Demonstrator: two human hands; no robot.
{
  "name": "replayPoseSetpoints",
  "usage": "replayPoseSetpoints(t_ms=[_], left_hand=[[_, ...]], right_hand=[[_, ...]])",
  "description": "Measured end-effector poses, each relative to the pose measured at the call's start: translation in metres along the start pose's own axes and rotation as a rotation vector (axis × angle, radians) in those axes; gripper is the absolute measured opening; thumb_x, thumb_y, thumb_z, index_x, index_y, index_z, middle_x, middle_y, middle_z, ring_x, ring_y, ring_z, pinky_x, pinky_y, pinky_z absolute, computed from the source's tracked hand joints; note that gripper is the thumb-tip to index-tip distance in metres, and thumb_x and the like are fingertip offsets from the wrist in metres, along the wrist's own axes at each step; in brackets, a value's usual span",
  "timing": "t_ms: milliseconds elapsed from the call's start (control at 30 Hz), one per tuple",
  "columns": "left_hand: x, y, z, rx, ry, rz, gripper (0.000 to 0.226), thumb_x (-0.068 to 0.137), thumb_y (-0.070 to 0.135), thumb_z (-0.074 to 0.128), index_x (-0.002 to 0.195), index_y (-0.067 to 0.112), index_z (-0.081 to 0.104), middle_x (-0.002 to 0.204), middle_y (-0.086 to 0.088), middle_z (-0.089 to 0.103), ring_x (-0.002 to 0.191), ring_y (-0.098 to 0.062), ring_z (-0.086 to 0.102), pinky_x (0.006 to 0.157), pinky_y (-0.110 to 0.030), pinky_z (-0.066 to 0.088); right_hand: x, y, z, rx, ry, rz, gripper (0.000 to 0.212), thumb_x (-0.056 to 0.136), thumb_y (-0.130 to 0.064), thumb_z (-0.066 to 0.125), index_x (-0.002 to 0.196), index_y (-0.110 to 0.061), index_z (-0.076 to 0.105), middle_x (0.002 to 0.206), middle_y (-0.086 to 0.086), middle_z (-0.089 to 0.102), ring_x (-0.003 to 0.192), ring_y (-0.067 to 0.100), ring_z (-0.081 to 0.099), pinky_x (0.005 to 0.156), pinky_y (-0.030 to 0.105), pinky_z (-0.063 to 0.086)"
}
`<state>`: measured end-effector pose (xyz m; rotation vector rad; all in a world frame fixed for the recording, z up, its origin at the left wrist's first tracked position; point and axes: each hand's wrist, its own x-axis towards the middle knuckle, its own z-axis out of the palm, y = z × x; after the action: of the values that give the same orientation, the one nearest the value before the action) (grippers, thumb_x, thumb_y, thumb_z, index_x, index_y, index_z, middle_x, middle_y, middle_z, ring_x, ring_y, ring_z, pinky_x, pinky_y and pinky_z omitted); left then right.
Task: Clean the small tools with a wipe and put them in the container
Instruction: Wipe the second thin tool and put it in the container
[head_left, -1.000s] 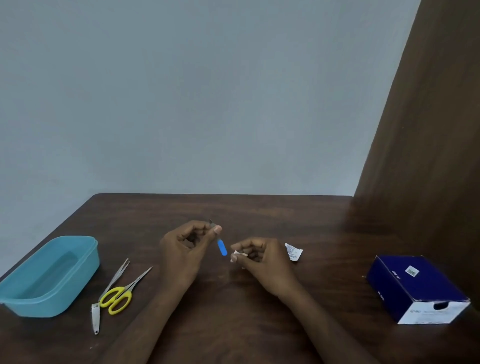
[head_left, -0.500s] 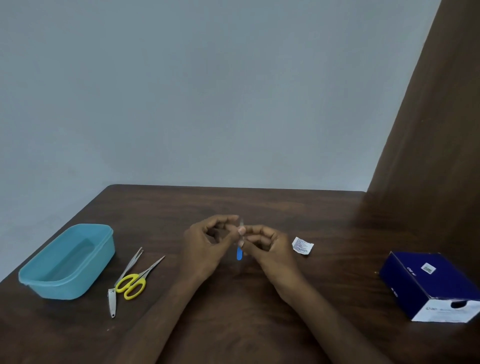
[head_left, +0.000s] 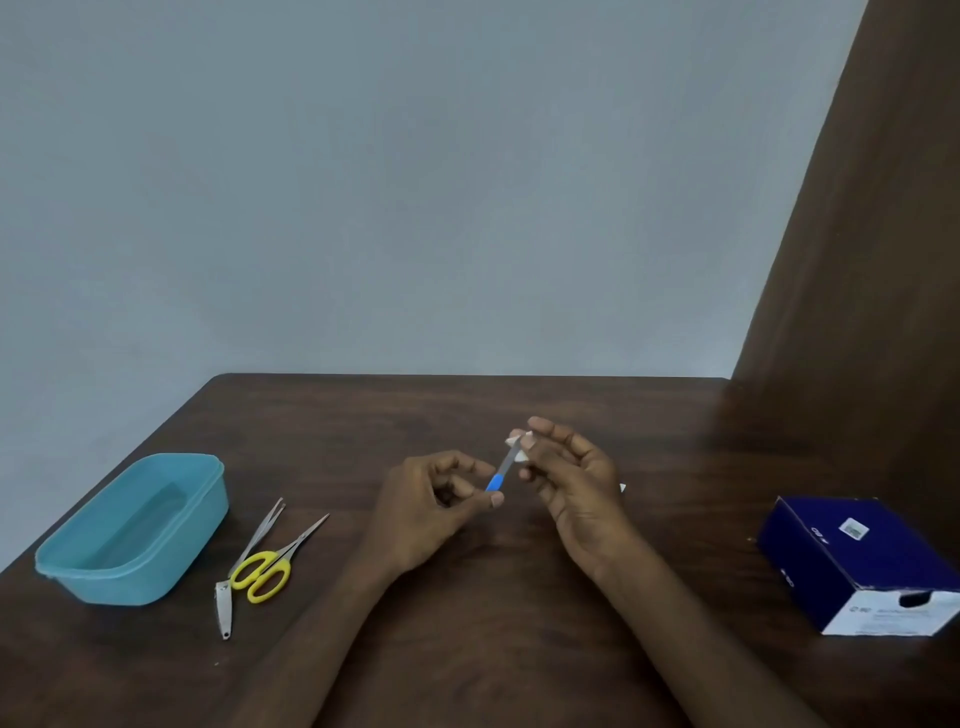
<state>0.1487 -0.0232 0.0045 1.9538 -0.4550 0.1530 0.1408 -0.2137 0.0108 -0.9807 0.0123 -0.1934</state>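
Tool in hand: small blue-handled tool (head_left: 500, 471), metal end slanting up and away; held above the counter (head_left: 467, 649), well right of the container (head_left: 132, 530).
Left hand (head_left: 431, 509): fingers curled, thumb and fingertips pinching the blue handle end; likely holds low so the metal part stays bare for wiping.
Wipe (head_left: 519, 446): small white pad folded around the metal tip.
Right hand (head_left: 571, 480): fingers pinch the wipe onto the tip, the rest loosely curled; grip suits sliding along the blade.
Step, as judged: this tool is mid-clean, not yet ready to drop in.
Container: teal tub, open top, nothing visible inside; sits far left, probably parked clear of the wiping.
Waiting tools: yellow-handled scissors (head_left: 270, 566), slim tweezers-like tool (head_left: 260, 535) and nail clipper (head_left: 223, 610) lie clustered just right of the container, a short move from it.
Scrap (head_left: 622, 487): white bit, mostly hidden behind the right hand; perhaps the wipe's wrapper.
Box (head_left: 857, 564): dark blue carton, far right of the container; likely the wipe supply.
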Motion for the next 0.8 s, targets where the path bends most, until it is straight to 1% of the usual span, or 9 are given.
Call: replayPoseSetpoints(t_ms=[100,167,233,300,367,567,633,733,800], left_hand=[[0.002,-0.005,0.002,-0.009,0.010,0.005,0.014,0.083,0.031,0.093,0.092,0.027,0.084,0.074,0.006,0.081,0.065,-0.004,0.072,0.067,-0.018,0.054],[0.002,-0.007,0.002,-0.013,0.015,0.014,0.012,0.084,0.032,0.093,0.091,0.027,0.084,0.073,0.006,0.080,0.064,-0.004,0.071,0.067,-0.018,0.054],[0.002,-0.008,0.001,-0.007,0.008,0.026,0.011,0.085,0.031,0.092,0.090,0.027,0.084,0.073,0.007,0.080,0.064,-0.004,0.072,0.066,-0.018,0.053],[0.002,-0.008,0.001,-0.013,0.002,0.042,0.010,0.086,0.030,0.092,0.090,0.026,0.084,0.074,0.006,0.081,0.065,-0.004,0.073,0.066,-0.020,0.054],[0.002,-0.010,0.000,-0.019,-0.009,0.053,0.009,0.086,0.030,0.092,0.088,0.026,0.084,0.075,0.006,0.081,0.066,-0.005,0.072,0.067,-0.023,0.056],[0.001,-0.012,0.002,0.050,0.001,0.053,0.007,0.085,0.033,0.092,0.086,0.031,0.086,0.073,0.009,0.079,0.068,-0.011,0.074,0.065,-0.027,0.055],[0.001,-0.013,0.002,0.067,0.034,0.053,0.007,0.084,0.034,0.092,0.085,0.032,0.086,0.073,0.009,0.079,0.069,-0.015,0.075,0.066,-0.031,0.058],[0.001,-0.013,0.000,0.058,0.060,0.062,0.008,0.084,0.033,0.093,0.084,0.030,0.085,0.073,0.008,0.079,0.068,-0.015,0.075,0.067,-0.033,0.058],[-0.001,-0.010,-0.001,0.035,0.070,0.069,0.008,0.085,0.030,0.093,0.084,0.028,0.085,0.074,0.004,0.078,0.068,-0.016,0.073,0.067,-0.032,0.057]], right_hand=[[0.004,-0.007,-0.006,0.017,0.090,-0.120,0.020,0.091,0.008,0.071,0.105,-0.006,0.073,0.095,0.008,0.082,0.083,0.013,0.076,0.067,0.023,0.059],[0.004,-0.005,-0.010,-0.225,0.102,-0.291,0.018,0.087,0.003,0.080,0.097,-0.010,0.077,0.093,0.006,0.083,0.084,0.014,0.078,0.072,0.028,0.061],[0.000,0.002,-0.011,-0.479,0.022,-0.421,0.016,0.082,-0.003,0.088,0.088,-0.015,0.081,0.092,0.005,0.082,0.086,0.020,0.079,0.077,0.037,0.063],[-0.002,0.010,-0.011,-0.648,-0.053,-0.469,0.015,0.080,-0.010,0.092,0.085,-0.020,0.083,0.092,0.002,0.079,0.082,0.023,0.078,0.075,0.044,0.064],[-0.001,0.014,-0.009,-0.743,-0.045,-0.492,0.017,0.080,-0.013,0.093,0.084,-0.027,0.084,0.095,0.001,0.071,0.076,0.023,0.074,0.071,0.047,0.063],[0.005,0.005,-0.016,-0.707,0.243,-0.552,0.018,0.085,-0.022,0.090,0.085,-0.034,0.077,0.096,-0.006,0.078,0.078,0.016,0.076,0.073,0.048,0.063],[0.003,0.003,-0.015,-0.670,0.177,-0.601,0.019,0.085,-0.017,0.090,0.084,-0.032,0.078,0.095,-0.006,0.076,0.080,0.020,0.076,0.074,0.045,0.064],[-0.003,0.007,-0.007,-0.706,0.040,-0.613,0.018,0.081,-0.011,0.092,0.083,-0.025,0.081,0.094,-0.006,0.070,0.075,0.018,0.073,0.070,0.032,0.061],[0.001,0.010,-0.009,-0.707,0.120,-0.553,0.016,0.081,-0.016,0.092,0.083,-0.027,0.081,0.096,-0.008,0.073,0.076,0.014,0.074,0.072,0.034,0.061]])
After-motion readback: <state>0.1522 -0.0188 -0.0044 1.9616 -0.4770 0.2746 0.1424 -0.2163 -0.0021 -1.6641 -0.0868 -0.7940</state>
